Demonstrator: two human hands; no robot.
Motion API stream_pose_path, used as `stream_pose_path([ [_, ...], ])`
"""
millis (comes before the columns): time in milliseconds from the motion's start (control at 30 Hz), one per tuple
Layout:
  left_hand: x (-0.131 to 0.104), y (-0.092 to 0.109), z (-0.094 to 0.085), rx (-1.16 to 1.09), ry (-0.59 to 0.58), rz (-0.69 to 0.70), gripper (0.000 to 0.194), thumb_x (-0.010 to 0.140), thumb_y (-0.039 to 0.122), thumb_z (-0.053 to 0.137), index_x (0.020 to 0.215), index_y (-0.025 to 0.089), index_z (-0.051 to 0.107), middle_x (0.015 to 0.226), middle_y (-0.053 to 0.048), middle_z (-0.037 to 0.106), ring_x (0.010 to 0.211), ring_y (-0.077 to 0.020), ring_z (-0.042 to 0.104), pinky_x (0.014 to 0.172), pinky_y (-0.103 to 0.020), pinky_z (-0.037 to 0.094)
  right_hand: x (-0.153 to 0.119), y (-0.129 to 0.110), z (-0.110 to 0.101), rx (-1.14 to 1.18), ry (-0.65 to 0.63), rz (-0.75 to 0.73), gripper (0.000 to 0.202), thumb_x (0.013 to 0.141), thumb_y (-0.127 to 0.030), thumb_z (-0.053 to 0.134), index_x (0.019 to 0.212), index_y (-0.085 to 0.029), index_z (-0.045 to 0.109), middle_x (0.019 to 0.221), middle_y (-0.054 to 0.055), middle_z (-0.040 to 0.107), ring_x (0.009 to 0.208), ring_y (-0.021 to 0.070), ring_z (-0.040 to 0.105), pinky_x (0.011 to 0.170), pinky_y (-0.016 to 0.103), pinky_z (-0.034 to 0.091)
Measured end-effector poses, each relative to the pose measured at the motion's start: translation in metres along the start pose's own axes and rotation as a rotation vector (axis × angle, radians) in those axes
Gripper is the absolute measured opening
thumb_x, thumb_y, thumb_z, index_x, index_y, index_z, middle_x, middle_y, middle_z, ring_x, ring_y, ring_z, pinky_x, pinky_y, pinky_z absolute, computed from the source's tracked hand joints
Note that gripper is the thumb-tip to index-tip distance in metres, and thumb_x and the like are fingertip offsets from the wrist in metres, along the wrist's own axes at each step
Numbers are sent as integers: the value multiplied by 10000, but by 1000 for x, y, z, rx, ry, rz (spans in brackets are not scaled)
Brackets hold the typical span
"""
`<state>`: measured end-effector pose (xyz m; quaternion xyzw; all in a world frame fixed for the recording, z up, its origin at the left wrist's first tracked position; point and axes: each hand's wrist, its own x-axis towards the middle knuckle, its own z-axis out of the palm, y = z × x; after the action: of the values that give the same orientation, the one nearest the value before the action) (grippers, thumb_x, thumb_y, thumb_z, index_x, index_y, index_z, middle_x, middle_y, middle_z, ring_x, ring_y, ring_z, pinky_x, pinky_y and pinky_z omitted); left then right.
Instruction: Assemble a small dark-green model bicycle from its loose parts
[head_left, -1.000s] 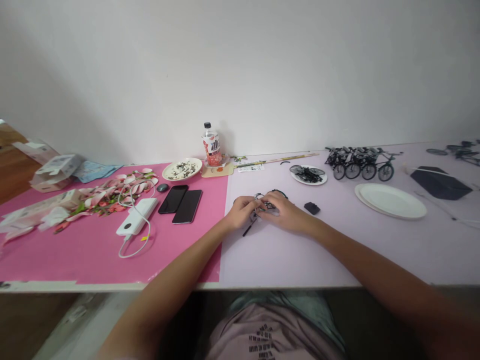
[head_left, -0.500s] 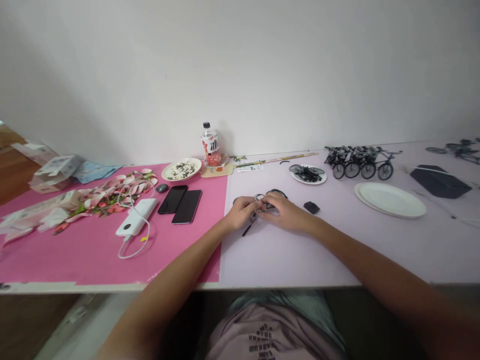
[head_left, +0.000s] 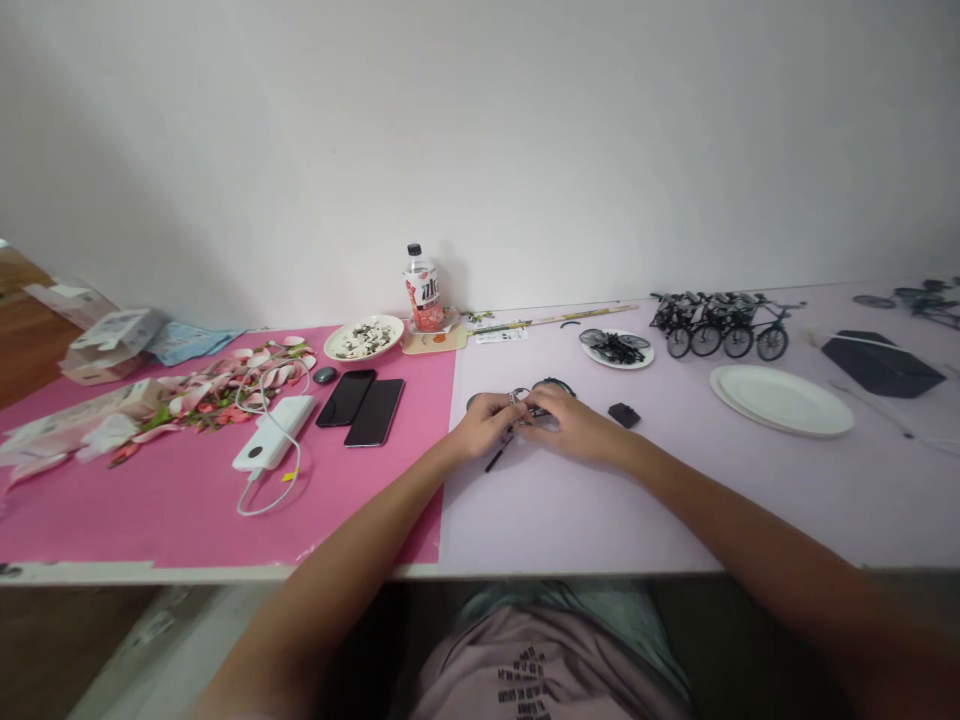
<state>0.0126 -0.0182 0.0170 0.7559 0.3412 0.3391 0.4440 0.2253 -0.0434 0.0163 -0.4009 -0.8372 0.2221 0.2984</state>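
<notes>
Both of my hands meet over the pale right half of the table, closed around a small toy bicycle point(head_left: 519, 396). My left hand point(head_left: 482, 426) pinches its left part, and my right hand point(head_left: 574, 428) grips the right part, where a dark wheel rim shows above the fingers. Most of the bicycle is hidden by the fingers. A thin black rod point(head_left: 494, 460) sticks out below, near the left fingertips; what it joins to is hidden. Just right of my right hand lies a small black piece point(head_left: 623, 414).
Behind stand a plate of black parts point(head_left: 616, 349) and a row of toy bicycles point(head_left: 720, 325). White plates point(head_left: 787, 400) and a dark flat piece point(head_left: 877, 363) lie right. Leftward are phones point(head_left: 375, 412), a power bank point(head_left: 274, 433), petals point(head_left: 217, 388), a food bowl point(head_left: 364, 340) and a bottle point(head_left: 424, 290).
Almost nothing differs. Both hands stay in the same place around the toy bicycle, and the view has shifted very slightly.
</notes>
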Motion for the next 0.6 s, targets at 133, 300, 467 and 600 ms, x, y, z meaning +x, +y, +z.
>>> stream_pose_path([
  [133, 0, 0, 0, 4, -9, 12, 428, 932, 471, 567, 819, 118, 782, 603, -3, 577, 629, -144, 513, 658, -269, 408, 0, 1, 0, 4, 2, -12, 252, 980, -473, 663, 1105, -255, 679, 1128, 92, 663, 1167, 310, 605, 1023, 465, 499],
  [300, 0, 0, 0, 8, -22, 2, 432, 926, 481, 573, 829, 113, 778, 609, -5, 578, 629, -146, 514, 656, -269, 408, 0, 3, 0, -5, 1, -28, 258, 981, -484, 665, 1101, -257, 690, 1112, 89, 667, 1138, 307, 612, 1005, 459, 504],
  [467, 0, -1, 0, 8, -22, 2, 430, 918, 483, 580, 823, 111, 774, 613, -3, 575, 633, -146, 513, 657, -269, 405, 1, 4, 1, -10, 7, -34, 245, 983, -474, 664, 1083, -251, 688, 1113, 91, 664, 1141, 305, 613, 1010, 451, 497],
  [600, 0, 0, 0, 5, -21, 4, 424, 920, 471, 575, 825, 110, 776, 616, -8, 584, 632, -146, 519, 657, -268, 409, 0, 5, 1, -9, 11, -30, 259, 978, -471, 673, 1106, -246, 682, 1126, 91, 664, 1155, 303, 614, 1018, 447, 498],
])
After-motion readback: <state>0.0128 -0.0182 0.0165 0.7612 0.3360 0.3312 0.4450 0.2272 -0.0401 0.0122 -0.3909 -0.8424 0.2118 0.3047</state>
